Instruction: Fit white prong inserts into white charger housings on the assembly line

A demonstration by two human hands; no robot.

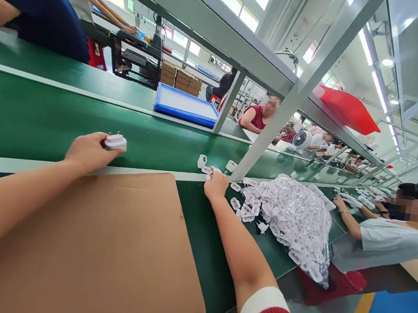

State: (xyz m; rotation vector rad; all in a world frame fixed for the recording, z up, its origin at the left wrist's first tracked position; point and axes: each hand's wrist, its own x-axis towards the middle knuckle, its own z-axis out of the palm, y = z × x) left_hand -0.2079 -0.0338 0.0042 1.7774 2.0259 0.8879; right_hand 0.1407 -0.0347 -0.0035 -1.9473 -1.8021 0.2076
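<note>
My left hand [86,155] pinches a white plug-in charger [116,142] between thumb and fingers, its pins pointing up, just above the green conveyor belt [44,119]. Over the belt's near edge, my right hand [216,184] has its fingers closed on a small white charger casing, mostly covered by the fingertips. Touching or very near those fingertips lies another white casing [206,170], with one more standing behind it. To the right of my right hand, several loose white casings [248,208] spill from a clear plastic bag [300,225] full of them.
A brown cardboard sheet [103,255] covers the near bench on the left. A slanted metal post [275,124] rises beyond my right hand. Across the belt sits a blue-rimmed tray [187,105]. A co-worker in a pale shirt [394,242] works at the right; others sit farther off.
</note>
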